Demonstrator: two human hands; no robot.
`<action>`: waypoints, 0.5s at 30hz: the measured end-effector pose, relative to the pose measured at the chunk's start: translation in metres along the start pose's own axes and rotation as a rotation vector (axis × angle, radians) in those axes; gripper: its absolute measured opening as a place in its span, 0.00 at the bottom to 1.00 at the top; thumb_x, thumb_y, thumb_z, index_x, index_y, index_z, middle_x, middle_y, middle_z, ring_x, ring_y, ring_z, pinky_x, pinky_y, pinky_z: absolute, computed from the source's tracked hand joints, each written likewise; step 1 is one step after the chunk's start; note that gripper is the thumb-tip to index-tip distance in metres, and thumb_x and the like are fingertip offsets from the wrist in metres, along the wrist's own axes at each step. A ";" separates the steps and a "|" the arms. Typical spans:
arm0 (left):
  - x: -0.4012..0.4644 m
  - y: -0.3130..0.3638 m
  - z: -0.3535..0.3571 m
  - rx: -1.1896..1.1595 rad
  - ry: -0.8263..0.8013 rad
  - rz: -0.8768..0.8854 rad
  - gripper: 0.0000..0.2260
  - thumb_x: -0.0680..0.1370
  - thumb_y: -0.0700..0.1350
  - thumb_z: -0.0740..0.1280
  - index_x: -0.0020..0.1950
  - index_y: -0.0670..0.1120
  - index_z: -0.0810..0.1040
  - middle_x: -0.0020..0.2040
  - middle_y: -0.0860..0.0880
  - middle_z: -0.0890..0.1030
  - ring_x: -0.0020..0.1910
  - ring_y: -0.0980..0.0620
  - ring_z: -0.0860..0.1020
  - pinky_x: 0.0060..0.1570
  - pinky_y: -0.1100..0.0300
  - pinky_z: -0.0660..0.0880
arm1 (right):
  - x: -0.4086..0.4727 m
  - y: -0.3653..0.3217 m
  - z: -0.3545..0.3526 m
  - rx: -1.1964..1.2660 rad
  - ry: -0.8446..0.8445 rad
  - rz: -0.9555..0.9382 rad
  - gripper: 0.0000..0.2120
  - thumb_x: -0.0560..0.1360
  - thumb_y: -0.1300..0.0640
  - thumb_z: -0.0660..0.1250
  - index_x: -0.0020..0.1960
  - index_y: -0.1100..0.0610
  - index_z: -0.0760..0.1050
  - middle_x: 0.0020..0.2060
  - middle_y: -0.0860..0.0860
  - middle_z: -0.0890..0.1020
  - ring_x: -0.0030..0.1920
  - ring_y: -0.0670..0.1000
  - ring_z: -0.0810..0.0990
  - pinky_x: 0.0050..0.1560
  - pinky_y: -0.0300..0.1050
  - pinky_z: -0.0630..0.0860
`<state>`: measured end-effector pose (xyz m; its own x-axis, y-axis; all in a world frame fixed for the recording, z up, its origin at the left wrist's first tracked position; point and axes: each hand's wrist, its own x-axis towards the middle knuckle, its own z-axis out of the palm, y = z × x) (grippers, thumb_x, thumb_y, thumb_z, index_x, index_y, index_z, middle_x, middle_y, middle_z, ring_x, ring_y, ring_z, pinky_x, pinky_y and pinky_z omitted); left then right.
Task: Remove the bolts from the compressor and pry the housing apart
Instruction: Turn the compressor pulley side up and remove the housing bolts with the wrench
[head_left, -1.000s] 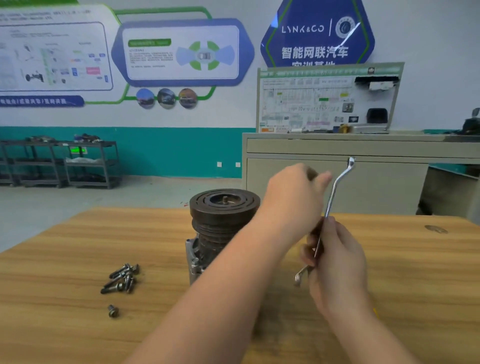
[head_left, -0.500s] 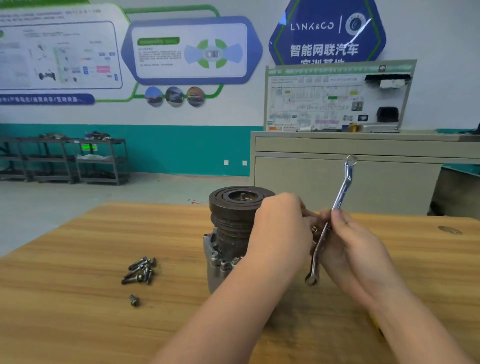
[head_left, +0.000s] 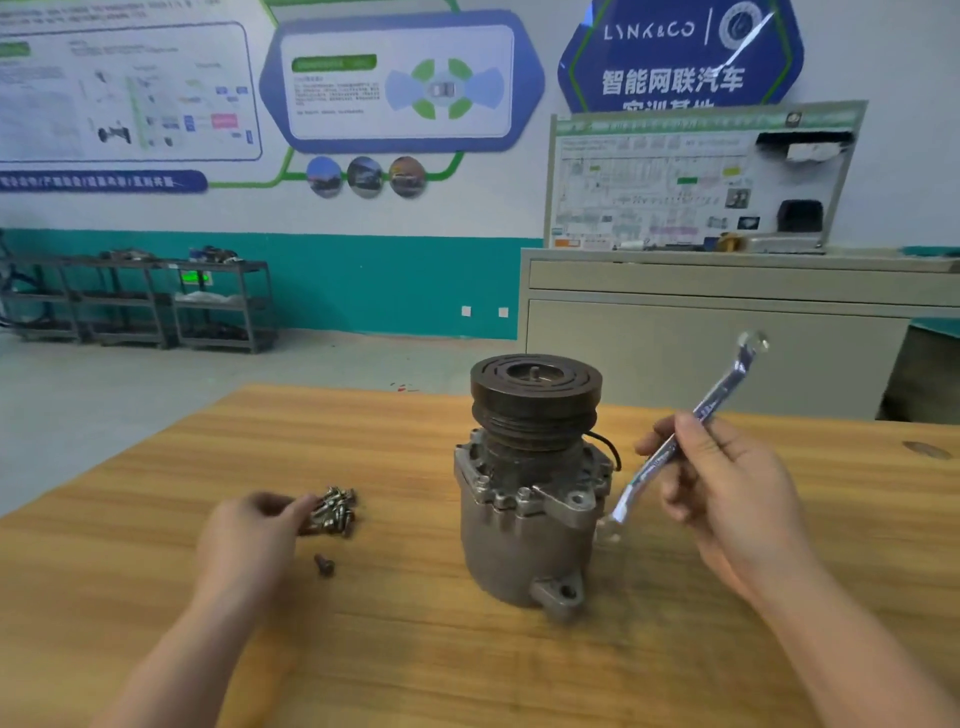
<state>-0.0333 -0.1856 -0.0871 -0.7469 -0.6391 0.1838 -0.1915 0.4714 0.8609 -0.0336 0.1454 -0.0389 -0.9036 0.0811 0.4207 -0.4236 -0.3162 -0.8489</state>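
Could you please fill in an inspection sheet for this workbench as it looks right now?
Surface: light wooden tabletop, with a dark knot at its far right.
Job's things: grey metal compressor with black grooved pulley stands upright, pulley on top; pile of loose silver bolts to its left, one separate bolt nearer the camera.
Clutter: nothing seen.
Hands: left hand has its fingertips at the bolt pile; right hand holds a silver offset ring spanner tilted in the air.
Cables: short black wire loops from the compressor's right side.
Surroundings: beige cabinet, dark shelving racks, wall posters.
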 end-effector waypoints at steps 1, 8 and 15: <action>0.006 -0.011 0.004 0.057 -0.015 -0.018 0.09 0.76 0.48 0.72 0.43 0.42 0.84 0.43 0.40 0.84 0.47 0.40 0.79 0.44 0.52 0.72 | -0.004 0.001 0.005 0.016 -0.007 -0.015 0.10 0.77 0.57 0.59 0.44 0.63 0.75 0.34 0.56 0.83 0.23 0.46 0.76 0.22 0.34 0.72; 0.018 -0.033 0.023 0.322 -0.035 -0.005 0.13 0.77 0.54 0.69 0.44 0.44 0.79 0.45 0.40 0.82 0.49 0.40 0.79 0.43 0.54 0.71 | -0.034 0.009 0.026 0.022 0.137 -0.100 0.14 0.80 0.64 0.58 0.38 0.56 0.74 0.38 0.60 0.84 0.31 0.57 0.83 0.30 0.41 0.79; -0.008 0.009 0.022 -0.338 -0.052 0.380 0.23 0.73 0.63 0.66 0.56 0.45 0.75 0.51 0.46 0.80 0.46 0.61 0.79 0.43 0.64 0.73 | -0.050 0.015 0.046 0.098 0.203 -0.103 0.07 0.80 0.65 0.58 0.45 0.61 0.72 0.41 0.63 0.83 0.35 0.56 0.84 0.36 0.42 0.80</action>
<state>-0.0433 -0.1632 -0.0908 -0.7561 -0.4252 0.4975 0.3106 0.4360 0.8446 0.0080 0.0931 -0.0577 -0.8542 0.3032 0.4223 -0.5153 -0.3856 -0.7654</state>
